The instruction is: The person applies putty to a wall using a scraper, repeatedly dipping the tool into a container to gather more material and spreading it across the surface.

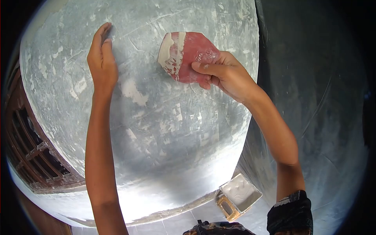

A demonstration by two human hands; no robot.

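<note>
My right hand (227, 74) grips a red putty spreader (196, 49), with the thumb on its front face and the fingers behind. Pale putty coats the spreader's left edge in a thick, ragged band. Behind it stands a grey wall (156, 117), patched with white filler and marked by scrape lines. My left hand (102, 60) is raised at the upper left, seen from its side, with the fingers stretched out and nothing in them. It overlaps the wall in this view.
On the floor at the lower right sits a tub of white putty (250, 201), beside a yellowish frame-like object (227, 208). A brown slatted wooden window (39, 156) lies at the left. Right of the wall's corner is a darker wall (321, 98). Tiled floor (188, 219) runs along the bottom.
</note>
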